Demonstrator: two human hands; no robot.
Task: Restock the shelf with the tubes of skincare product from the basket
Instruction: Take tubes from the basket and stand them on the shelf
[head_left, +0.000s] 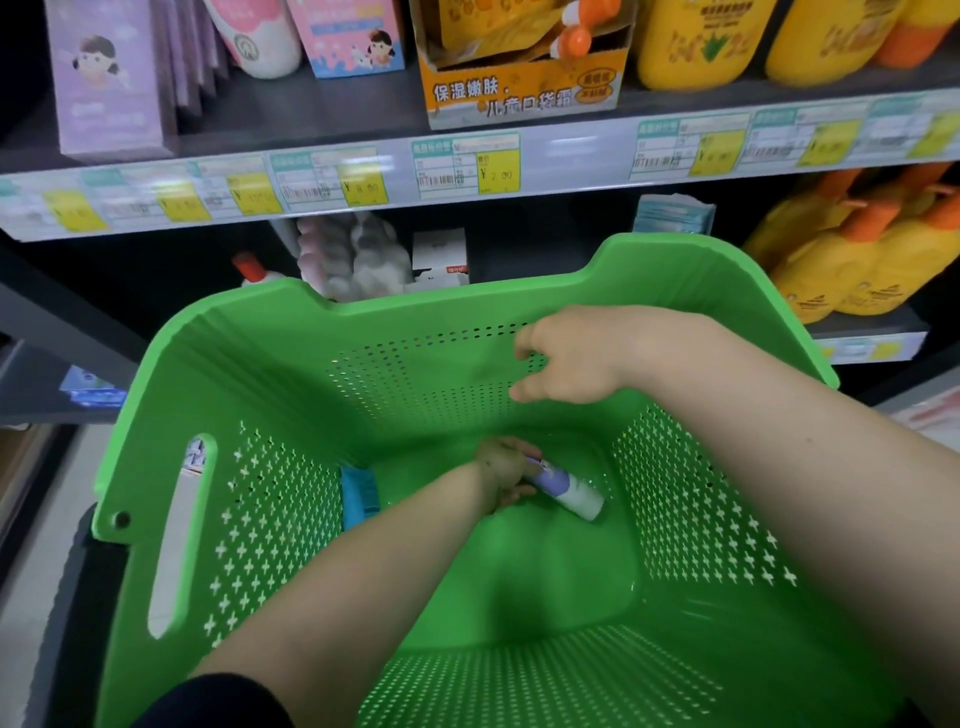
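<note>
The left hand's fingers (519, 493) are curled round one end of a tube (569, 491) at the bottom of the basket (291, 332), closing on it from above; whether the thumb has come fully round underneath cannot be told, since the hand hides that end. The left hand (501, 470) reaches deep, its forearm running down from the near left corner. The tube lies on its side on the basket floor, white and purple, its free end pointing toward the right wall.

The right hand (566, 356) hovers higher, near the far wall of the basket, with fingers loosely bent and holding nothing; it does not seem to touch the plastic.

The tube looks small and light, likely a soft plastic body with a stiffer cap at one end, though which end is the cap cannot be made out. Its glossy skin may be a little slippery, so a wrap round the middle of the body should serve better than a fingertip pinch at the tip. It is unlikely to break, but hard squeezing could dent it.

A blue pack (359, 493) stands against the left wall, near the tube but apart from it.

Beyond the basket, the shelf (571, 150) carries price labels along its edge, with purple boxes (104, 78) at the left and yellow bottles (696, 41) at the right.
</note>
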